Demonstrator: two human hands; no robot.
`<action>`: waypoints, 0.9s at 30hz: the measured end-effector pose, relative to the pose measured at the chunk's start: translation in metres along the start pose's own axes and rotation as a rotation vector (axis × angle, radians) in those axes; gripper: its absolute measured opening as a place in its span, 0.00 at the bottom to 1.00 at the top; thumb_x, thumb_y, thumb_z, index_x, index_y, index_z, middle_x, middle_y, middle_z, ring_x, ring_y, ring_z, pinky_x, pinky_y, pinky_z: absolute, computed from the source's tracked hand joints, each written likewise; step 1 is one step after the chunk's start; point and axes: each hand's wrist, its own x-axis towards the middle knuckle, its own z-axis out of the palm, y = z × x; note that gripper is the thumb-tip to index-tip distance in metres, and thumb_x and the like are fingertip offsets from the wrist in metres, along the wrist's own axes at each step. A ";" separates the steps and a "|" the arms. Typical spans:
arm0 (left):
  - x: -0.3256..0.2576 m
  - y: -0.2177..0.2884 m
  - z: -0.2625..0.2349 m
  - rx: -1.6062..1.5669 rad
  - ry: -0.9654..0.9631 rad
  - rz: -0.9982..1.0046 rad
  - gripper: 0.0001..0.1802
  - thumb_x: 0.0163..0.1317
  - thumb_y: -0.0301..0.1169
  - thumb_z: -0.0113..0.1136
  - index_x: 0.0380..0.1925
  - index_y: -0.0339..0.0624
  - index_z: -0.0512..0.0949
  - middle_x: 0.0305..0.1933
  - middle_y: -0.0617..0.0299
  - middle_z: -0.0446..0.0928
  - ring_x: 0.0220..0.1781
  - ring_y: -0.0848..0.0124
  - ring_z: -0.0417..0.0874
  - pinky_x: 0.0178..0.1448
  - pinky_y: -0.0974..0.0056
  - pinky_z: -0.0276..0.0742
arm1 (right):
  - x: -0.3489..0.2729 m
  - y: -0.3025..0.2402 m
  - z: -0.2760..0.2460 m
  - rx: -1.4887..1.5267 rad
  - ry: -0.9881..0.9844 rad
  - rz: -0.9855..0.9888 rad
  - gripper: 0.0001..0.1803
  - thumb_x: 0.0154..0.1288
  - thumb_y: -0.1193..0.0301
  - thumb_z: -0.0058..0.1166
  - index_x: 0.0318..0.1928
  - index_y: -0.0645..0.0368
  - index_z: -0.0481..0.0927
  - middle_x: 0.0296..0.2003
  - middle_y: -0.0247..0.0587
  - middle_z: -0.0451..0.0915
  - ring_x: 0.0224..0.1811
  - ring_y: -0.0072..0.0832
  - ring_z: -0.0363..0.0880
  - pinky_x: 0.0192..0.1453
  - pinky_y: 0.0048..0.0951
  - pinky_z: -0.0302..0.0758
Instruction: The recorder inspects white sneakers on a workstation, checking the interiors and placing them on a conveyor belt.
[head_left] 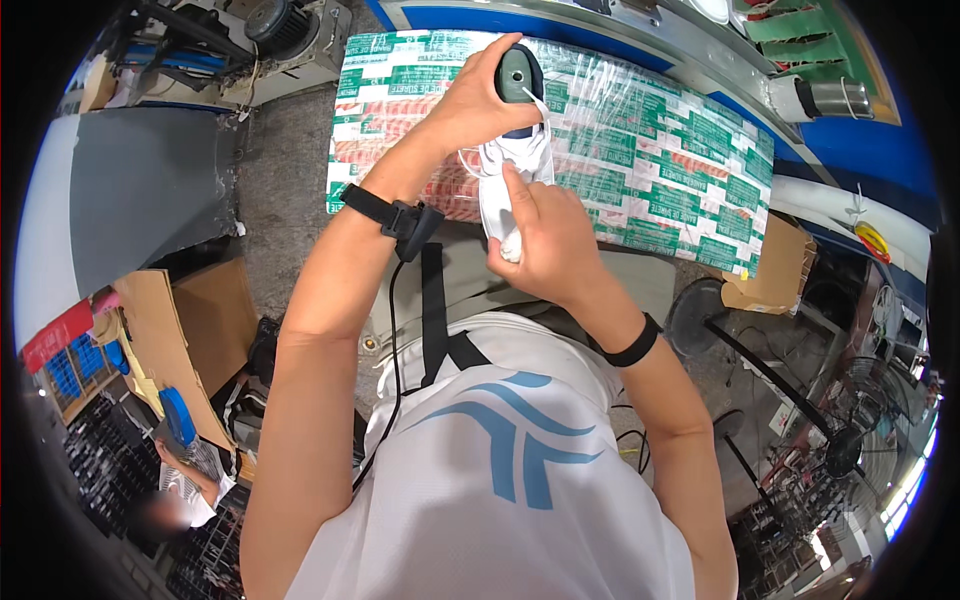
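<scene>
A white sneaker (515, 160) with a dark green insole and heel is held over a table covered in green, red and white printed sheet (660, 150). My left hand (478, 95) grips the shoe around its heel opening from the left. My right hand (540, 235) holds the toe end from below, index finger stretched up along the laces. A white lace runs across the shoe's upper. A black strap with a small device sits on my left wrist, a black band on my right.
Open cardboard boxes (190, 330) stand at the left, another cardboard box (775, 270) at the table's right end. A grey panel (140, 190) lies at far left. Another person sits at lower left. A stool and fan stand at the right.
</scene>
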 end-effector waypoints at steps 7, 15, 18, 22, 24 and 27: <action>0.007 -0.013 -0.011 -0.012 -0.002 0.029 0.60 0.54 0.45 0.83 0.87 0.48 0.65 0.78 0.43 0.75 0.81 0.50 0.76 0.85 0.51 0.71 | -0.012 -0.016 -0.020 0.423 -0.054 0.184 0.46 0.58 0.63 0.73 0.75 0.73 0.75 0.41 0.52 0.84 0.43 0.50 0.85 0.49 0.49 0.81; 0.007 -0.014 -0.008 -0.051 -0.013 0.019 0.60 0.54 0.44 0.82 0.88 0.49 0.64 0.81 0.46 0.74 0.83 0.52 0.75 0.85 0.51 0.70 | -0.022 0.014 -0.015 0.495 0.176 0.279 0.43 0.59 0.69 0.70 0.76 0.69 0.76 0.44 0.50 0.84 0.46 0.48 0.86 0.53 0.44 0.82; 0.009 -0.015 -0.005 -0.029 -0.021 0.007 0.61 0.54 0.44 0.82 0.88 0.49 0.63 0.81 0.45 0.73 0.83 0.51 0.75 0.86 0.51 0.69 | -0.023 0.018 -0.008 0.460 0.158 0.318 0.43 0.58 0.68 0.71 0.75 0.69 0.77 0.44 0.51 0.84 0.46 0.49 0.86 0.52 0.46 0.82; 0.008 -0.015 -0.004 -0.087 -0.024 -0.007 0.61 0.53 0.44 0.82 0.88 0.50 0.63 0.81 0.46 0.74 0.83 0.51 0.75 0.86 0.51 0.69 | -0.016 0.024 -0.004 0.374 0.176 0.244 0.44 0.58 0.67 0.72 0.75 0.70 0.76 0.44 0.51 0.84 0.45 0.49 0.85 0.51 0.47 0.81; 0.009 -0.015 -0.006 -0.114 -0.034 -0.026 0.62 0.53 0.44 0.82 0.88 0.50 0.63 0.81 0.46 0.75 0.84 0.51 0.74 0.86 0.51 0.69 | -0.016 0.029 -0.005 0.214 0.094 0.176 0.47 0.57 0.66 0.74 0.76 0.70 0.74 0.42 0.50 0.83 0.45 0.49 0.84 0.51 0.48 0.80; 0.009 -0.015 -0.007 -0.075 -0.028 0.019 0.62 0.54 0.45 0.82 0.89 0.51 0.62 0.80 0.46 0.75 0.85 0.51 0.73 0.87 0.51 0.69 | -0.032 0.022 -0.015 0.134 0.099 0.114 0.49 0.56 0.65 0.75 0.77 0.71 0.73 0.41 0.50 0.82 0.44 0.48 0.82 0.52 0.48 0.79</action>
